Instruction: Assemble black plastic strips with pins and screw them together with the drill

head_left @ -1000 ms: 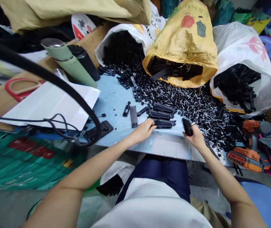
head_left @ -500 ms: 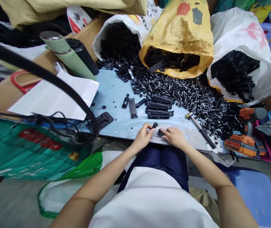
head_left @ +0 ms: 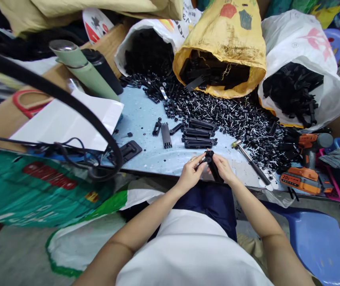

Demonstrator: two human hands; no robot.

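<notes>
At the front edge of the table, my left hand and my right hand meet around a black plastic bracket. Its rounded top end shows between my fingertips, and its long body slants down toward my lap. My left fingers pinch its upper end from the left; my right fingers are closed along its other side. Whether it is one part or two joined parts, I cannot tell. Just beyond my hands lies a short stack of black folded brackets. A flat black toothed plate rests to their left.
A hammer and an orange cordless drill lie to the right. Behind them spreads a heap of black-headed pins. A yellow sack and white sacks open toward me. A black cable arches at left.
My hands were apart, the left with a small black piece, the right at a dark part on the table. Both have moved together, and the bracket now stands out between them.
</notes>
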